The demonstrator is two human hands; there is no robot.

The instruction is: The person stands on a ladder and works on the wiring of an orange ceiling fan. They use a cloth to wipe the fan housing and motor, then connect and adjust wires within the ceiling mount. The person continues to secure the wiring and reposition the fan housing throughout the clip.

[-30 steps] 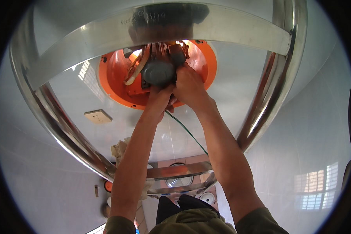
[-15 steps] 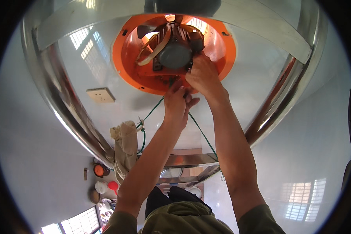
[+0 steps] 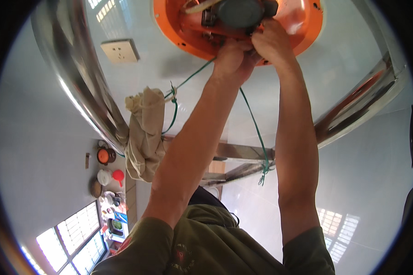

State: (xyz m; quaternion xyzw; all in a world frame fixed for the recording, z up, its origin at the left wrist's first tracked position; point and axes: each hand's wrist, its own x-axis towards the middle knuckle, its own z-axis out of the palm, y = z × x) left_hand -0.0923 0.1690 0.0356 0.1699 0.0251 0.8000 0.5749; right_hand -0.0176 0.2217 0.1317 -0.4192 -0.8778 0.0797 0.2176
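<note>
An orange round fan housing is set in the white wall at the top, partly cut off by the picture's edge. Inside it sits a dark grey motor. My right hand is just below the motor's right side, fingers bent into a pinch; whatever they grip is too small to name. Against the lower rim, my left hand is curled with its fingertips inside the housing, and what it holds is hidden. A green cord runs from beside my left hand down to a beige cloth bag.
Shiny metal ladder rails curve along both sides, with a metal crossbar below my arms. Another green cord is knotted at that bar. A wall socket is at left. Far below are pots and a window.
The view has tilted down, so the housing sits higher and further right. My left hand has drawn closer to my right and turned, its fingers curling in at the rim. My right hand stays by the motor.
</note>
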